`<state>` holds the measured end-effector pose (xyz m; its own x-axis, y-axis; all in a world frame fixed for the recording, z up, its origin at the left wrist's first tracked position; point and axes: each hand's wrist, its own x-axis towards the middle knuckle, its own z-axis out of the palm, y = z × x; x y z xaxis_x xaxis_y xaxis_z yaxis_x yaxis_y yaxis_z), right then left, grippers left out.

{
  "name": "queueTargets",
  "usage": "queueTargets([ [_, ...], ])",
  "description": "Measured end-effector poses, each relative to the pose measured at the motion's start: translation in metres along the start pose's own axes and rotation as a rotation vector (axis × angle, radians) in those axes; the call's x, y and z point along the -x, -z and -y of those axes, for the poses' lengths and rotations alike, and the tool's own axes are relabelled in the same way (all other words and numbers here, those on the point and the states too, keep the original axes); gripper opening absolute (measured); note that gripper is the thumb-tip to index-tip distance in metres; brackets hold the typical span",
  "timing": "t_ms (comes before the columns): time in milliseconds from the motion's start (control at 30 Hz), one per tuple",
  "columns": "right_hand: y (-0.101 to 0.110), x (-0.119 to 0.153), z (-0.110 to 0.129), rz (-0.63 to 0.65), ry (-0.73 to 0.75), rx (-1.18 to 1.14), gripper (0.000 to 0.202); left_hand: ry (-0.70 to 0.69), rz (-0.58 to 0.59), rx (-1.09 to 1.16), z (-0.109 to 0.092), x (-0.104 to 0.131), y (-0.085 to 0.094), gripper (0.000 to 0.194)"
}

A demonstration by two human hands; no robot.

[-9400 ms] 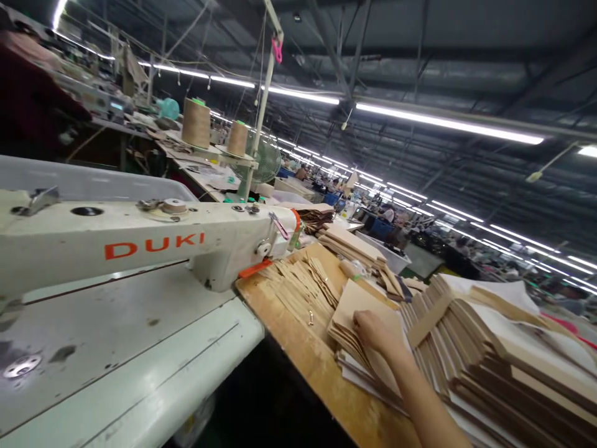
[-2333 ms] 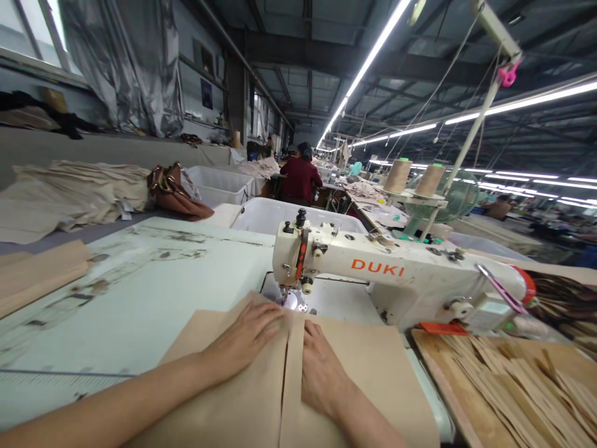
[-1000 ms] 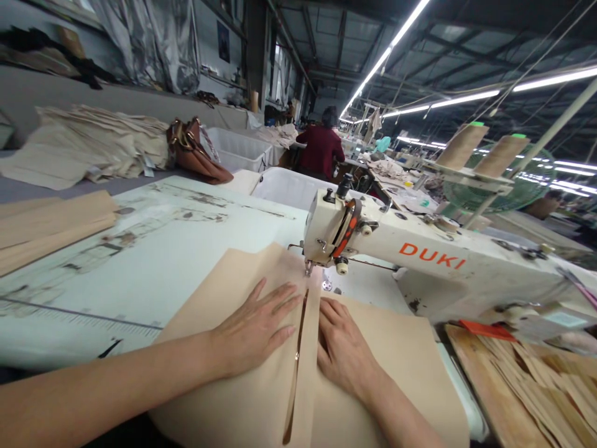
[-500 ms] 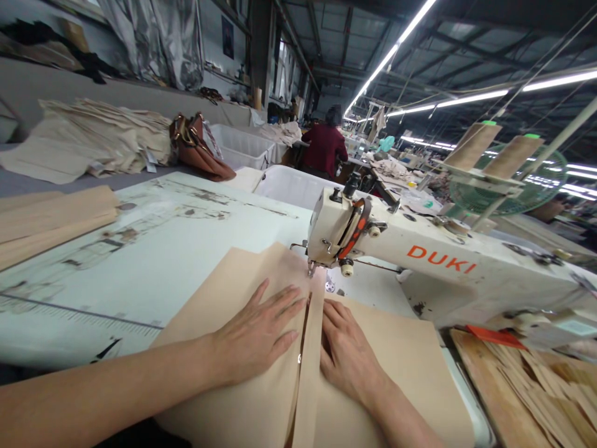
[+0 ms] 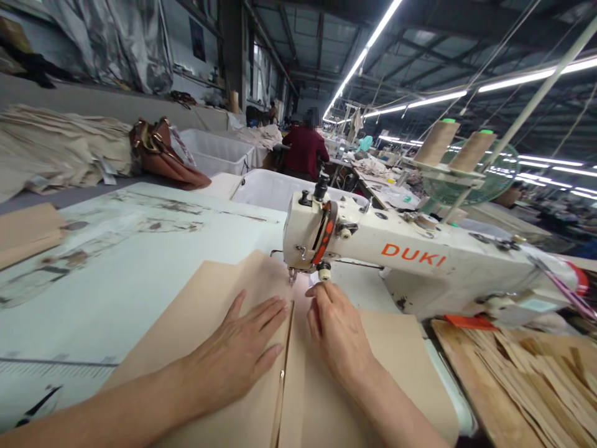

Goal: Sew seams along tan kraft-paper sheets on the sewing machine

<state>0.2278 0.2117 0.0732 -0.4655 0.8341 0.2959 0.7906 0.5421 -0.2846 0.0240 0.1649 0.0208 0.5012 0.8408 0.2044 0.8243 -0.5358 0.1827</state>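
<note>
Spread flat on the beige fabric [image 5: 186,330], my left hand [image 5: 242,342] lies open to the left of a long slit-like gap. My right hand [image 5: 338,330] is on the other side of that gap, its fingers curled together close to the presser foot [image 5: 292,275]. Whatever its fingertips pinch is hidden. The fabric runs under the needle area of the white sewing machine [image 5: 359,242], which has orange lettering on its arm. A narrow folded strip borders the gap between my hands.
Two thread cones [image 5: 438,142] stand behind the machine. At right, a wooden board [image 5: 457,348] carries cut strips. Black snips [image 5: 40,404] lie at lower left. A brown handbag [image 5: 170,155], fabric stacks [image 5: 56,146] and white bins [image 5: 214,152] are beyond. A person [image 5: 305,149] sits ahead.
My right hand has lifted from lying along the strip and moved forward toward the presser foot, fingers now curled. My left hand stays flat on the fabric. The view has shifted right.
</note>
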Motion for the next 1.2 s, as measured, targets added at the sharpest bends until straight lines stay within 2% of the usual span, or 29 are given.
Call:
queueTargets([
  [100,-0.016,0.004,-0.008,0.076,0.195,-0.046,0.028,-0.020,0.011,-0.022,0.000,0.001,0.003,0.051],
  [200,-0.030,0.008,-0.018,0.110,0.281,-0.032,0.037,-0.036,-0.005,-0.051,-0.001,0.001,0.005,0.054],
  [333,-0.035,0.011,-0.023,0.142,0.284,-0.004,0.039,-0.051,-0.050,-0.076,0.000,0.003,0.004,0.055],
  [567,-0.031,0.007,-0.027,0.174,0.304,-0.008,0.042,-0.080,-0.115,-0.106,0.005,0.002,-0.001,0.057],
  [800,-0.037,-0.021,-0.048,0.166,0.318,-0.038,0.053,-0.017,-0.061,-0.054,0.016,-0.025,-0.002,0.056],
  [1200,-0.039,-0.029,-0.048,0.147,0.325,-0.099,0.053,-0.010,-0.032,-0.034,0.021,-0.029,-0.001,0.058],
])
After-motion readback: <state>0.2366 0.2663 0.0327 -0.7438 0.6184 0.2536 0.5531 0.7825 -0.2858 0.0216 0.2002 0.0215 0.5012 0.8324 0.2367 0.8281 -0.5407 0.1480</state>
